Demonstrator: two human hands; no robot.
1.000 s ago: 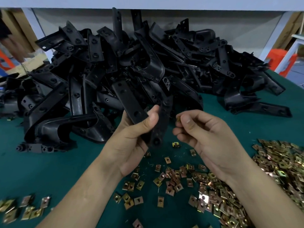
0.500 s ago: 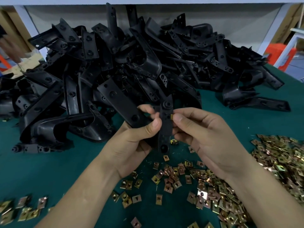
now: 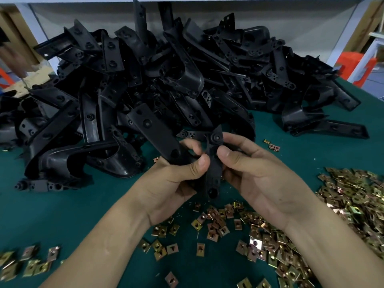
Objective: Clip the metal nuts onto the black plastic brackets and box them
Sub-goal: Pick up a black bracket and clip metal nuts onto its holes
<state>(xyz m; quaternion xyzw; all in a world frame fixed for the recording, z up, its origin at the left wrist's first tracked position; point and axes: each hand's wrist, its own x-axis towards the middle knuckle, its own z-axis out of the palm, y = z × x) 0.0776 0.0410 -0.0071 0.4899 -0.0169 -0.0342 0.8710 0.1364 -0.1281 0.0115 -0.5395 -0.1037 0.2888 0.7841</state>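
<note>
While left hand [image 3: 166, 183] and right hand [image 3: 259, 177] both grip it, black bracket [image 3: 213, 177] hangs before the bracket pile [image 3: 166, 80].
Left thumb across its bend; right thumb and fingers pinch upright arm. Metal nuts [image 3: 259, 235] litter green table [image 3: 62, 204] beneath.

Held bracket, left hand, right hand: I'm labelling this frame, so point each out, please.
held bracket [image 3: 213, 175], head view, upright strip between the thumbs.
left hand [image 3: 172, 183], head view, base of the thumb.
right hand [image 3: 261, 177], head view, base of the thumb.

Factory assy bench [image 3: 62, 215]: bracket heap [image 3: 166, 80], loose nuts [image 3: 353, 204].
</note>
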